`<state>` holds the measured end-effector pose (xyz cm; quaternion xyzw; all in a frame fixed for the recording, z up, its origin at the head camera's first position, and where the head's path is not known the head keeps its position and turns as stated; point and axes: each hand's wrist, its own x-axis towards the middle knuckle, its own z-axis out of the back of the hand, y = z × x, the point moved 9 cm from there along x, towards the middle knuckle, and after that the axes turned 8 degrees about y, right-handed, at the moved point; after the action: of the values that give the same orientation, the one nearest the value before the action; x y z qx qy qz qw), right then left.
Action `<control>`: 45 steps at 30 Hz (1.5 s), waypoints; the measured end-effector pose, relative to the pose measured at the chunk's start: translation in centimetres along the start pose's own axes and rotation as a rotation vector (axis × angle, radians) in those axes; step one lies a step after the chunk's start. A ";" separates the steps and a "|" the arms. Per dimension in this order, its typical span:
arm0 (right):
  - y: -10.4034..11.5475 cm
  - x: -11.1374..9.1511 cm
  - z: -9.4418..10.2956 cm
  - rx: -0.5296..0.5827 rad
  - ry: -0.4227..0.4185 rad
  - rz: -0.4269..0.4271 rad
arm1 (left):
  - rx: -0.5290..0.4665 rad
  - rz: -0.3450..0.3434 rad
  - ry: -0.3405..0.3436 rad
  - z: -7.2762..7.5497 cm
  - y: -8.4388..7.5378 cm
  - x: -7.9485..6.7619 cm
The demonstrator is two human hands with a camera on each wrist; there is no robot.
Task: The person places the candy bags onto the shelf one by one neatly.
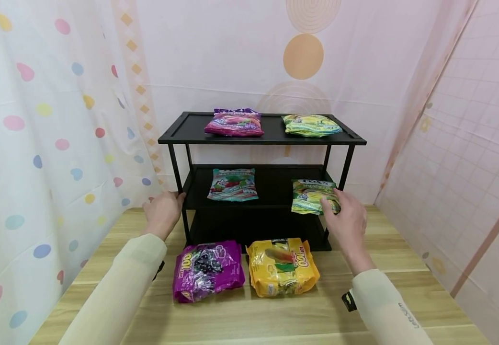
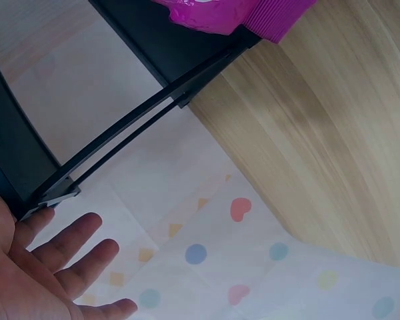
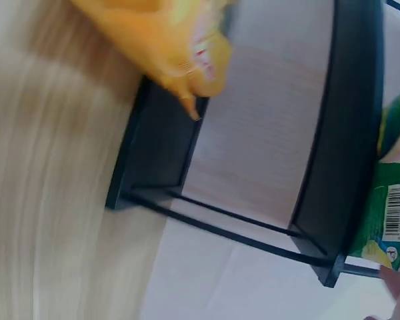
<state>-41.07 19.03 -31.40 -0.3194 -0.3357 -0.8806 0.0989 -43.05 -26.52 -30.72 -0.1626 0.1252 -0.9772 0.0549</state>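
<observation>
L cloth (image 1: 38,143) w/ pastel dots & hearts; back cloth (image 1: 215,52) pale pink w/ circles; R cloth (image 1: 473,120) w/ faint grid. Table (image 1: 284,321) lt. wood-grain, streaky. Light soft.

Curtained nook, wider room unclear: dotted curtain (image 1: 38,143) left, printed cloth (image 1: 215,57) behind, gridded cloth (image 1: 473,139) right, wood-grain worktop (image 1: 404,282) between.

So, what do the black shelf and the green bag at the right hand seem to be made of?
The black shelf looks like metal with a smooth dark coating, judging by its thin, straight posts; plastic is possible. The green bag is probably slightly glossy plastic film: its printed surface crinkles.
</observation>
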 end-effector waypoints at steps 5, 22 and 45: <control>2.5 -1.5 -0.2 -0.202 -0.119 0.359 | -0.001 0.001 -0.001 0.0 0.1 0.1; 3.3 -3.0 -1.8 -0.320 -0.149 0.611 | -0.011 0.008 0.000 -0.1 0.0 0.1; 2.2 -1.3 -3.9 -0.380 0.061 0.483 | -0.006 0.005 0.018 -0.1 0.0 0.1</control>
<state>-41.11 14.76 -33.23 -0.3759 -0.0761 -0.8880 0.2537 -43.17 -26.50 -30.77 -0.1537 0.1290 -0.9781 0.0559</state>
